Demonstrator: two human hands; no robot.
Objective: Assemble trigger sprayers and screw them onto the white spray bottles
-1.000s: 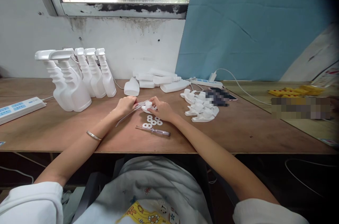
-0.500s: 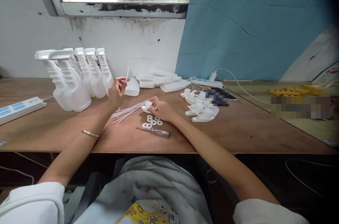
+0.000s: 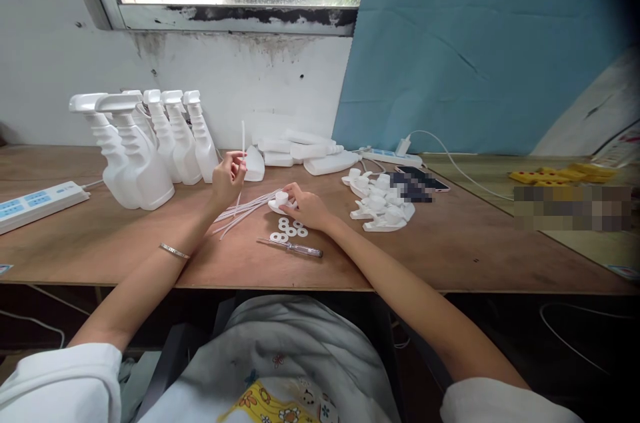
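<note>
My left hand (image 3: 229, 175) pinches a thin white plastic tube (image 3: 243, 136), which stands nearly upright between the fingertips. Its lower part passes down behind the fingers. Low over the table, my right hand (image 3: 306, 206) has its fingers closed on a white spray trigger head (image 3: 281, 199), whose round cap faces up. Several more tubes (image 3: 240, 213) lie in a loose bundle to the left of that head. Just in front of my right hand are several white ring washers (image 3: 291, 231). A screwdriver with a clear handle (image 3: 303, 250) rests closest to me.
Assembled spray bottles (image 3: 150, 170) stand at the left, near a power strip (image 3: 43, 203). Empty white bottles (image 3: 325, 160) lie by the wall. A pile of trigger heads (image 3: 383, 203) sits to the right, a phone (image 3: 425, 178) behind it.
My left hand has shifted slightly right, and the tube in it is now more upright, with more of it showing. My right hand keeps its hold on the trigger head.
</note>
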